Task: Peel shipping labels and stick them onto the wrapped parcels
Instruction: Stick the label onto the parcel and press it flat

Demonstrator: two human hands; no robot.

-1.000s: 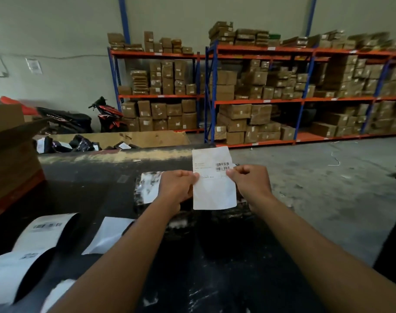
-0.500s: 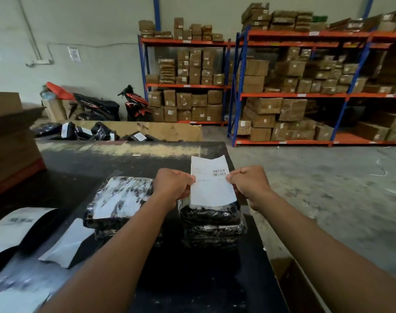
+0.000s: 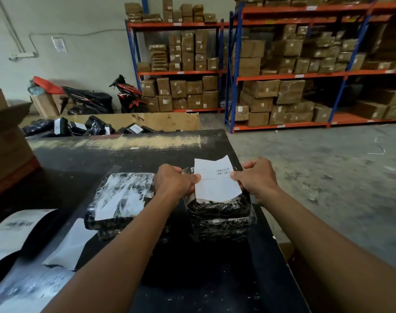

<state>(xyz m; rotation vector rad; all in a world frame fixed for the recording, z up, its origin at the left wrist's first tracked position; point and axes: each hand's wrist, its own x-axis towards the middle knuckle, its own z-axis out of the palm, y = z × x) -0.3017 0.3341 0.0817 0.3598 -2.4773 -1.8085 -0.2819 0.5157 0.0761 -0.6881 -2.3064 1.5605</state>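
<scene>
As the head view shows, the shipping label (image 3: 216, 184) hangs directly above the right parcel stack (image 3: 219, 220). Its lower edge is at the top parcel, but contact cannot be confirmed. The left hand (image 3: 174, 182) pinches the label's left edge between thumb and curled fingers. The right hand (image 3: 257, 179) pinches the right edge likewise, so both hands are closed on the one sheet and hold it spread between them. In my judgement the label is thin, light and limp, and its upper edge curls. Its back is presumably adhesive and would cling to skin or to itself if allowed to slacken. The edge grips suit it, since tension across the width keeps it flat. The stack's parcels are wrapped in glossy, wrinkled black film, likely slippery and yielding, so the label is best laid from one edge and smoothed. Just left of the stack sits a second parcel stack (image 3: 122, 199) with a white sheet on top. Further left of the stack lies the label roll (image 3: 16, 231). Beyond the stack, a cardboard bin (image 3: 170, 120) holds labelled parcels.
</scene>
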